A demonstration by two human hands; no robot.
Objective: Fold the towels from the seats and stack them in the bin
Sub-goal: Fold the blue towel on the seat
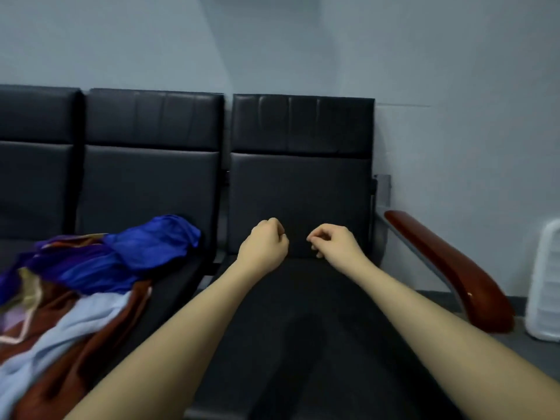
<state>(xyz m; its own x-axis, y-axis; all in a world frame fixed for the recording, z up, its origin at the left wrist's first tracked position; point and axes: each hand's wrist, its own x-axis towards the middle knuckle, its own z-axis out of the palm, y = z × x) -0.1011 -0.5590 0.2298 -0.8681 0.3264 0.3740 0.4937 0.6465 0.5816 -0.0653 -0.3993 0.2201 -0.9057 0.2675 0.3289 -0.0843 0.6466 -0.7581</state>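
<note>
Both hands, left (263,242) and right (335,242), hover curled and empty over the bench's (303,313) right seat. Towels (91,268) heaped unfolded mid-bench; bin (545,283) right. Likely pre-fold; next, grab one towel.

Reaching forward with both bare forearms, left hand (263,244) and right hand (335,243) hovering close together, fingers curling inward, holding nothing.

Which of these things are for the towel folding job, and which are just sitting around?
For the job:
- pile of towels, blue, rust and pale, heaped on the middle seat
- white bin, at the far right edge
- left hand and right hand, fingers curled, holding nothing, over the right seat

Just there:
- red-brown armrest
- grey wall
</note>
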